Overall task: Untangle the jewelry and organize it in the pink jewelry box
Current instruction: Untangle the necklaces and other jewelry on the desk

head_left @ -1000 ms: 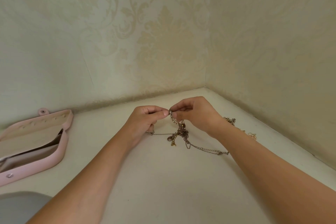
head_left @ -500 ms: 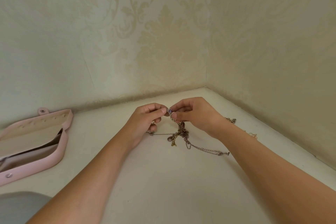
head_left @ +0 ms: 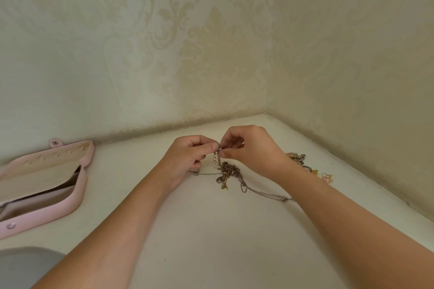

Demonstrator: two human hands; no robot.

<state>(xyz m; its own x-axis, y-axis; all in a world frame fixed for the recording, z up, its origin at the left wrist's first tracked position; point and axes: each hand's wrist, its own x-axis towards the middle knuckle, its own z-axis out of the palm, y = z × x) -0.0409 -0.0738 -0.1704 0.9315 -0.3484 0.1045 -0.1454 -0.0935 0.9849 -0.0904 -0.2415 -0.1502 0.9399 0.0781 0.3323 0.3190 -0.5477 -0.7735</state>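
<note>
A tangle of thin metal chains [head_left: 229, 170] lies on the white table [head_left: 211, 230] near the corner, with a small round pendant and a long chain trailing to the right. My left hand [head_left: 187, 159] and my right hand [head_left: 249, 148] meet just above it, each pinching the top of the tangle, where a short row of pearl beads hangs. The pink jewelry box [head_left: 77, 195] lies open at the far left, cream-lined, apart from both hands.
More small jewelry [head_left: 297, 157] lies behind my right wrist, and a pinkish-gold piece [head_left: 327, 177] sits further right. Patterned walls close the table at the back and right. A grey rounded shape [head_left: 23, 265] shows at the bottom left.
Both hands stay pinched together above the tangle with only small finger shifts. The pearl bead strand now shows hanging below the pinch.
</note>
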